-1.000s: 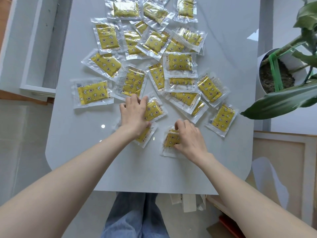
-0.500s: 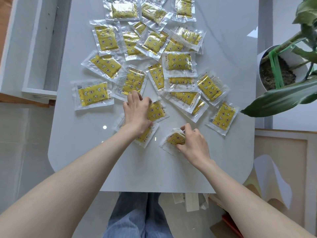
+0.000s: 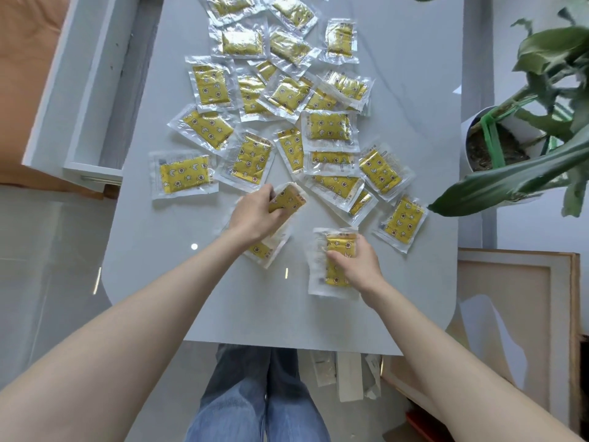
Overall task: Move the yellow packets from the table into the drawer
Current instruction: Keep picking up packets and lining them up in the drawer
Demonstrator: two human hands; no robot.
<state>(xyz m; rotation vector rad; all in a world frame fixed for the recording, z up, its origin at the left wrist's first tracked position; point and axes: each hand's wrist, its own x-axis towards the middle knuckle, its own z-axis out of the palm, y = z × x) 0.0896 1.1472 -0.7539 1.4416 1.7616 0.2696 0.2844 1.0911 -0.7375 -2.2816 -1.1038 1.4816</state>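
One packet (image 3: 288, 199) is gripped by left hand (image 3: 255, 215), another packet (image 3: 333, 275) by right hand (image 3: 360, 269). The drawer (image 3: 92, 172) is located far left, nearer left hand

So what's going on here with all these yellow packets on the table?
Someone is collecting packets to put away. The left hand grips a yellow packet, and the right hand holds a second packet near the front edge of the table. The other packets lie spread across the table. The drawer on the left is open, with no packets visible inside.
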